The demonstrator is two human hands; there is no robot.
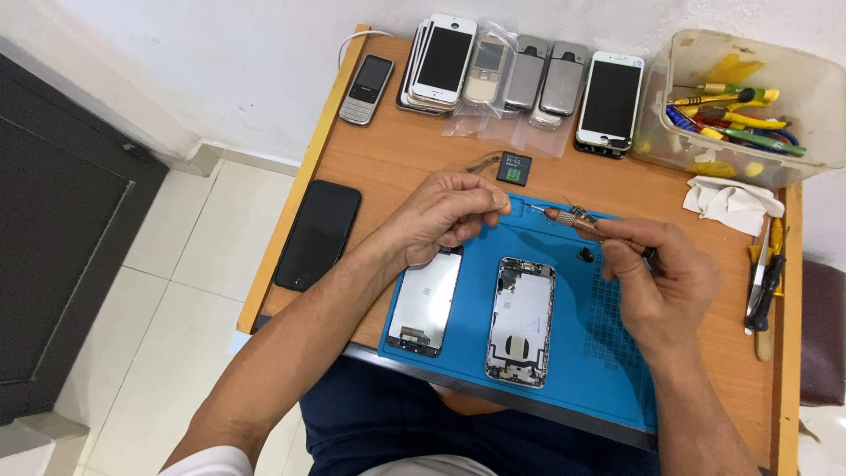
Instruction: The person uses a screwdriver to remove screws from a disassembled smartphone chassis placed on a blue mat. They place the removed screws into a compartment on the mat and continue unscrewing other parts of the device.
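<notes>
Landmark: blue work mat [608, 353] on the wooden table [388, 159].
Right hand [661, 282]: above the mat's right half, fingers pressed together around a copper-coloured screwdriver [577, 218], tip pointing left.
Left hand [445, 216]: over the mat's upper left corner, fingertips pinched together beside the tip; what they pinch is too small to tell.
Opened phone body [522, 322]: flat at mat centre.
Screen panel [426, 301]: on the mat's left edge, partly under the left hand.
Small battery [514, 167]: just beyond the mat's top edge.

- The mat [608, 353] was blue.
- The desk [397, 159] was orange-brown wood.
- The screwdriver [573, 218] was coppery.
- The cloth [731, 203] was white.
- One phone [319, 234] lay black.
</notes>
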